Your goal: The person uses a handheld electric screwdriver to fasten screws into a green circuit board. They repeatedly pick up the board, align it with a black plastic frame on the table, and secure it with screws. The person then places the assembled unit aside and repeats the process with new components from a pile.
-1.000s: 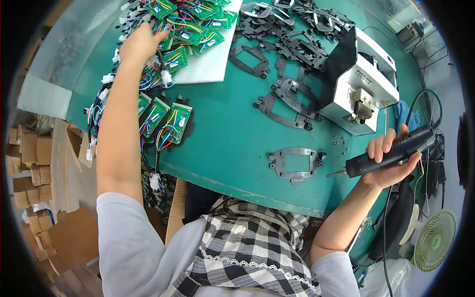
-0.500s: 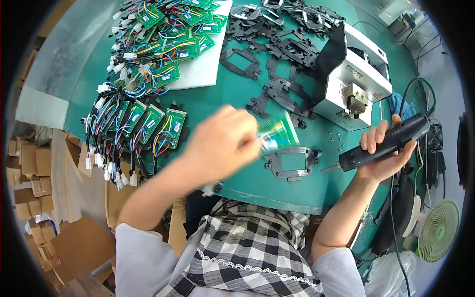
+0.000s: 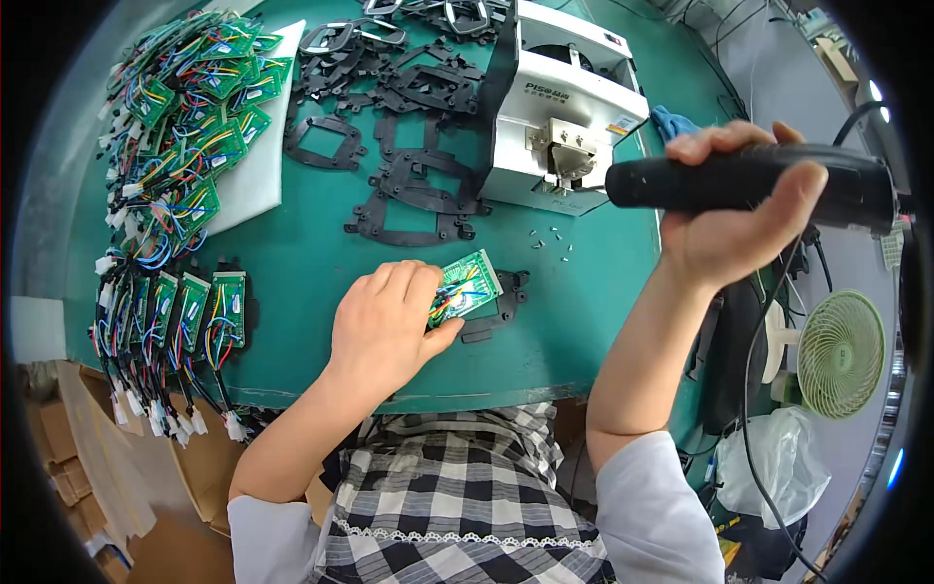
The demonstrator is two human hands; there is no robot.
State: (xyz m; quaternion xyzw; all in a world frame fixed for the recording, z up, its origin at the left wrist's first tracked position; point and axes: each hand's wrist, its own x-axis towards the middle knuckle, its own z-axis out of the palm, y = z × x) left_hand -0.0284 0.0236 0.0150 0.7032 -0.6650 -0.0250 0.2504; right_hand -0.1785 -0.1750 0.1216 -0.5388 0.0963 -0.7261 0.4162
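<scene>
My left fingers pinch the circuit board over the black frame beside them; I'd square it, wires untrapped. My right fingers grip the screwdriver.

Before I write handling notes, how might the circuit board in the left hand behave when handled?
The circuit board in the left hand is probably stiff, being a flat panel. Its thin, curving wires look floppy and could snag.

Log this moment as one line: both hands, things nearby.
left hand: holds green circuit board over black frame, contact unclear | right hand: grips black electric screwdriver | nearby: small screws, white machine
</scene>
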